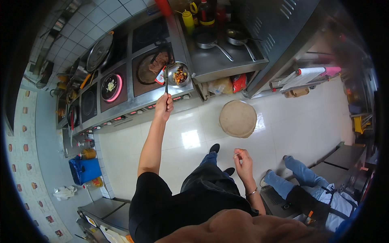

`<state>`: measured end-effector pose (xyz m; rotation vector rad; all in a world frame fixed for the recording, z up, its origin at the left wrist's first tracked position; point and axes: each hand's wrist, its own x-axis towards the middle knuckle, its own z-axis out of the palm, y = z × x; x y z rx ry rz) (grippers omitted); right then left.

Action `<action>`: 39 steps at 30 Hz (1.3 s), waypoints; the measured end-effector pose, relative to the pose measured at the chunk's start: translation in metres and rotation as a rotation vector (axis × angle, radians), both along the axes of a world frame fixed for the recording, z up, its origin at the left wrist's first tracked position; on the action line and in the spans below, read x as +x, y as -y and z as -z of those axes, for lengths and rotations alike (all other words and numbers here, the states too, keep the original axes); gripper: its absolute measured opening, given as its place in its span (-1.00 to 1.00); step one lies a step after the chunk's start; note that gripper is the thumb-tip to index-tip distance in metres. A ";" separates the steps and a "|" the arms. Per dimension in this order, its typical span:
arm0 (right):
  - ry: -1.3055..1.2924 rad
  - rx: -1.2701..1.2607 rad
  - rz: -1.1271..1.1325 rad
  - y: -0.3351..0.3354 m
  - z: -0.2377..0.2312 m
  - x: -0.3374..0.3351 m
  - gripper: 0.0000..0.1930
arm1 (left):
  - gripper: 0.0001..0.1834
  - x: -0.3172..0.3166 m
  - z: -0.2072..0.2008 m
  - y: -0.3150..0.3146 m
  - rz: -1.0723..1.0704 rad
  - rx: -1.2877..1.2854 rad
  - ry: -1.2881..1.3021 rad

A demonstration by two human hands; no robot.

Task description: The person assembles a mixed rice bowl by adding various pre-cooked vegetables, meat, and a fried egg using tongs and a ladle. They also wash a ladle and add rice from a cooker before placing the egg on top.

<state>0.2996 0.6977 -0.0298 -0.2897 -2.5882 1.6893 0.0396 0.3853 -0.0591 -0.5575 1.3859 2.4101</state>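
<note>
1. Left hand is closed around the handle of a long dark tool. Right hand hangs low with curled fingers; I cannot tell if it pinches something tiny.
2. From the head view, I see a round metal bowl at the stove's front edge. It has chopped food in it. The tool runs by the bowl's left side, but its far tip is too dark to make out.
3. Up and left of the bowl, a brown lump lies on the stove. A red-and-white thing is near the tool.
4. I would grip firmly and go slowly, so the tool does not bump the bowl and spill the bits.
5. I would keep bare fingers off the metal, as it may be hot.
</note>
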 end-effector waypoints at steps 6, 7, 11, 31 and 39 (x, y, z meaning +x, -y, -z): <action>-0.003 0.037 -0.027 0.010 -0.003 -0.016 -0.83 | -0.71 0.004 -0.023 0.017 0.107 -0.209 -0.052; -0.001 0.048 -0.037 0.012 -0.004 -0.017 -0.83 | -0.68 0.005 -0.013 0.019 0.150 -0.510 -0.151; -0.101 0.049 -0.097 0.023 -0.002 -0.042 -0.83 | -0.60 0.006 0.026 0.028 0.247 -1.201 -0.387; -0.449 0.227 -0.205 0.162 0.072 -0.409 -0.91 | -0.65 0.023 0.016 0.084 0.262 -0.522 -0.229; -0.431 0.256 -0.163 0.160 0.062 -0.422 -0.91 | -0.69 0.001 0.008 0.086 0.172 0.194 0.028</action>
